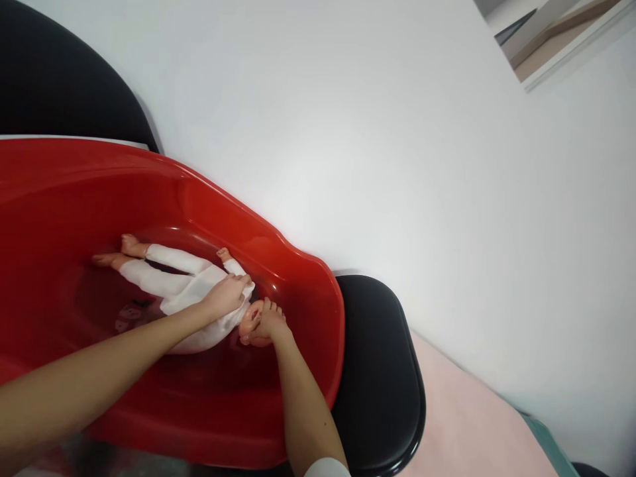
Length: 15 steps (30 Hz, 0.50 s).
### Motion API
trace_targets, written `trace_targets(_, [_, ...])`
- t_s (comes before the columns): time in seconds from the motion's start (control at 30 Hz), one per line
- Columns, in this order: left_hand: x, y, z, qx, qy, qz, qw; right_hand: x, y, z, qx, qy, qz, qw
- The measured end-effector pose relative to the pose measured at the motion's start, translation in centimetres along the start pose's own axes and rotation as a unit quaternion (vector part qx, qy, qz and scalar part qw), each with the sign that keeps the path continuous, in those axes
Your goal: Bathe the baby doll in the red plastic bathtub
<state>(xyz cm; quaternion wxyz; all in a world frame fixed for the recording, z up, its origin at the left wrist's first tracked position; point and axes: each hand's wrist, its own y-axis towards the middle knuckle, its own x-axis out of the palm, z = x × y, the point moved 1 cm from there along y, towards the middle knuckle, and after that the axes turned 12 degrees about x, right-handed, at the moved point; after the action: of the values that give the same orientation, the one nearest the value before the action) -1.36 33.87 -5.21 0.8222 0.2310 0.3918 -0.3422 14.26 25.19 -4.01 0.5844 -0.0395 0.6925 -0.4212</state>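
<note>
A plastic baby doll in a white fabric suit (169, 281) is laid lengthwise in the glossy red plastic tub (308, 278). The doll's upper body is covered by the left hand (227, 296), fingers curled onto the white cloth. The doll's head is cupped by the right hand (265, 322). Legs extend away from both hands, toward the tub's far end.

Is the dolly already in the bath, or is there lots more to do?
Done: the doll already lies inside the red baby tub, legs stretched away. In hand: the left hand rests on its white suit at the chest, and the right hand cups its head. Left: the suit is on, and no water, soap or towel shows in the tub, so any washing looks not yet begun.
</note>
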Motion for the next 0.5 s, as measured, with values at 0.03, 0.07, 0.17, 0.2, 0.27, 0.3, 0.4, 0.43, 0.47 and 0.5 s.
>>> trace_targets(0.03, [0.4, 0.0, -0.1, 0.009, -0.012, -0.005, 1.000, 0.1, 0.1, 0.0, 0.001, 0.000, 0.002, 1.000])
trace_targets(0.07, [1.0, -0.1, -0.3, 0.017, -0.031, -0.015, 0.999, 0.1, 0.1, 0.0, 0.001, 0.001, 0.004, 1.000])
trace_targets(0.17, [2.9, -0.2, -0.5, 0.037, -0.084, -0.039, 0.995, 0.2, 0.2, 0.0, -0.003, 0.001, 0.007, 1.000])
trace_targets(0.2, [3.3, -0.3, -0.6, 0.045, -0.089, -0.046, 0.994, 0.2, 0.2, 0.0, -0.004, 0.001, 0.005, 1.000])
trace_targets(0.27, [3.6, -0.3, -0.5, 0.055, -0.087, -0.058, 0.993, 0.1, 0.1, 0.0, -0.006, 0.001, 0.002, 1.000])
trace_targets(0.3, [3.5, -0.3, -0.5, 0.056, -0.080, -0.068, 0.993, 0.1, 0.1, 0.1, -0.006, 0.002, 0.000, 1.000])
trace_targets(0.4, [2.8, -0.3, -0.3, 0.054, -0.052, -0.097, 0.992, 0.0, 0.0, 0.1, -0.009, 0.012, 0.000, 1.000])
trace_targets(0.43, [2.7, -0.4, -0.3, 0.056, -0.049, -0.108, 0.991, -0.1, -0.1, 0.2, -0.010, 0.014, 0.002, 1.000])
trace_targets(0.47, [2.6, -0.5, -0.2, 0.061, -0.051, -0.119, 0.990, -0.1, -0.1, 0.2, -0.009, 0.015, 0.002, 1.000])
trace_targets(0.5, [2.5, -0.6, -0.1, 0.068, -0.058, -0.126, 0.988, -0.1, -0.2, 0.2, -0.008, 0.014, 0.002, 1.000])
